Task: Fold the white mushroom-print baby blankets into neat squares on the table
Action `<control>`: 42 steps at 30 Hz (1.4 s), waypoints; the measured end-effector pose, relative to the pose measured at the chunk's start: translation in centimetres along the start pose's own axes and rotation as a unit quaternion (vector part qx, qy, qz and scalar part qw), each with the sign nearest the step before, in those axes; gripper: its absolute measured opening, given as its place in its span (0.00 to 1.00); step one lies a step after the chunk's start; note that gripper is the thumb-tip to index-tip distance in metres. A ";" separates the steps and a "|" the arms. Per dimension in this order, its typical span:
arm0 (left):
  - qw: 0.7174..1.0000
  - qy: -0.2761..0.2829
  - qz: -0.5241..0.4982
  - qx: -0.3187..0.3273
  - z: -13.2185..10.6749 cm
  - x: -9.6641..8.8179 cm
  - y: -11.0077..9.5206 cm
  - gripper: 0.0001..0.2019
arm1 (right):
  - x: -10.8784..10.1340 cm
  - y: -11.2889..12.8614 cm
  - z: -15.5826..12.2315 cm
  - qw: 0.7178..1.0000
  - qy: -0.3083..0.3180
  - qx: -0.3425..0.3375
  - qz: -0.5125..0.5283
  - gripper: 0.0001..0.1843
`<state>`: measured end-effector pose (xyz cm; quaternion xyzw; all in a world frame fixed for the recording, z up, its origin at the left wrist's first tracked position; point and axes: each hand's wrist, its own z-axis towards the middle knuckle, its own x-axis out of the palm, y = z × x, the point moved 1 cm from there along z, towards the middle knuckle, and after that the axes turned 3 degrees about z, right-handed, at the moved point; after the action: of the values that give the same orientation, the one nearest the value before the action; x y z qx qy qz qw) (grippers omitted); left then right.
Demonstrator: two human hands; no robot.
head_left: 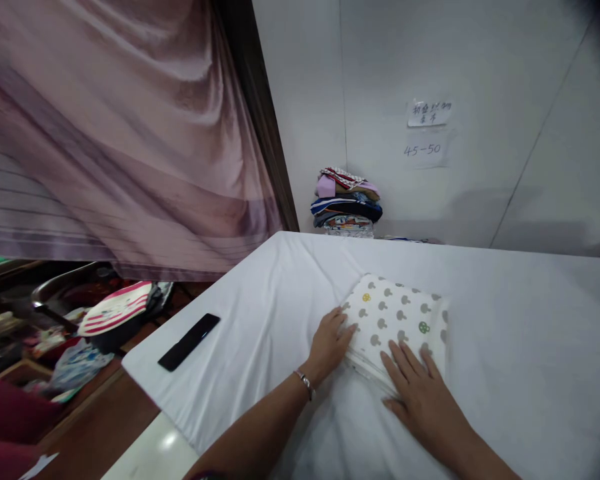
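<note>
A folded white cloth printed with grey mushroom shapes, plus a yellow one and a green one, lies flat on a white-covered table. At its left edge, my left hand rests with thumb and fingers apart, the thumb reaching onto the top layer. A silver bracelet circles that wrist. My right hand lies open over the cloth's near right part, fingers spread and fingertips on the print. Loose layers show along the near edge between both hands.
A black phone lies near the table's left edge. Behind the far edge, a stack of folded fabrics leans by the wall, below handwritten paper notes. A pink curtain hangs at left, above a striped cushion and clutter.
</note>
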<state>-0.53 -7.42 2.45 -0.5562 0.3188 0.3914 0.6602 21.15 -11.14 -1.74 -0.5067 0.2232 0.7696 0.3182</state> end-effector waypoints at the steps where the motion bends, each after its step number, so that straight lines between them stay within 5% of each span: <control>1: 0.999 0.010 -0.007 -0.031 0.7 -0.2 0.0 0.19 | 0.1 0.0 0.0 1.000 -0.003 -0.004 -0.005 0.33; 5: 0.993 0.082 -0.019 -0.088 1.5 -0.5 -0.8 0.24 | 0.1 -1.7 -1.0 0.999 -0.020 -0.031 -0.019 0.30; 12: 0.980 0.189 -0.019 -0.056 -4.0 -1.7 -2.0 0.26 | -3.5 -5.8 -6.7 0.994 0.057 -0.092 0.019 0.35; 15: 0.992 0.125 0.021 0.010 -3.2 -2.3 -2.7 0.22 | -5.3 -5.4 -5.8 0.992 0.092 -0.062 0.050 0.36; 18: 0.993 0.037 0.028 0.110 -0.3 -1.7 -4.4 0.26 | -6.3 -5.3 -1.4 0.996 0.073 0.014 0.056 0.35; 22: 0.989 0.003 0.062 0.131 3.2 1.2 -6.3 0.30 | -4.8 -7.8 4.5 0.990 0.003 0.138 0.016 0.36; 26: 0.990 0.049 0.089 0.094 4.0 4.0 -5.4 0.35 | -1.0 -11.2 5.4 0.963 0.045 0.267 -0.003 0.35; 30: 0.990 0.054 0.096 0.087 3.7 4.8 -4.3 0.37 | 1.0 -12.3 4.3 0.957 0.073 0.281 -0.010 0.35; 36: 0.993 0.062 0.077 0.068 4.3 4.9 -4.2 0.36 | 1.2 -12.4 4.2 0.960 0.055 0.273 0.013 0.36; 42: 0.999 0.016 -0.014 -0.043 4.4 5.1 -3.6 0.33 | 1.8 -13.3 4.1 0.949 0.059 0.300 0.079 0.37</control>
<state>5.01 -2.51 0.61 -0.5944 0.3051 0.3864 0.6358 27.54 1.37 -2.06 -0.4129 0.5012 0.6589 0.3797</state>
